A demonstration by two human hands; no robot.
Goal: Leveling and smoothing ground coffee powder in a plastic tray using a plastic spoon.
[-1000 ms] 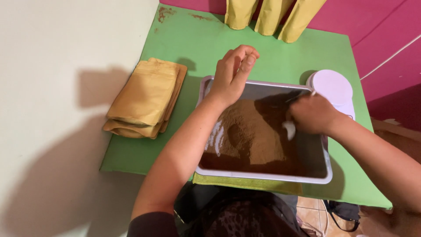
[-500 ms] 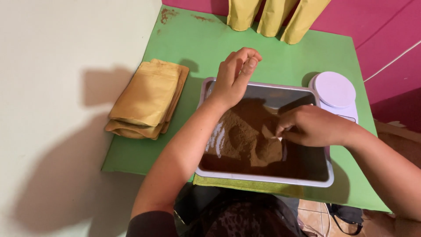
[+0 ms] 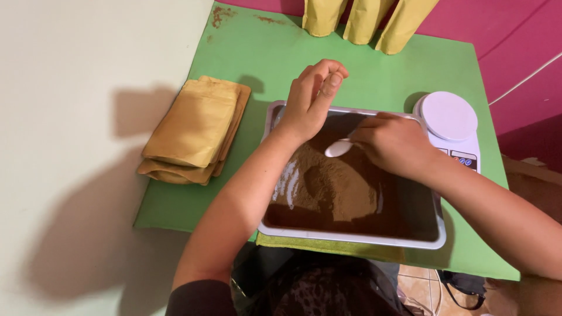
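Note:
A metal tray [image 3: 351, 239] full of brown powder [image 3: 339, 187] lies on the green table [image 3: 263, 64] in front of me. My left hand [image 3: 310, 96] rests on the tray's far left rim, fingers curled, holding nothing. My right hand [image 3: 395, 143] grips a white spoon [image 3: 338, 147] whose bowl hangs just above the powder near the tray's far middle. Bare metal streaks show through the powder on the left side.
A stack of flat yellow pouches [image 3: 196, 131] lies left of the tray. A white round kitchen scale [image 3: 448, 120] stands at the tray's far right corner. Three upright yellow pouches [image 3: 369, 17] stand at the table's back edge. A pink wall rises on the right.
My right hand has moved with the spoon from the tray's right side leftward to the far middle. The powder has been pushed about. My left hand has stayed on the rim.

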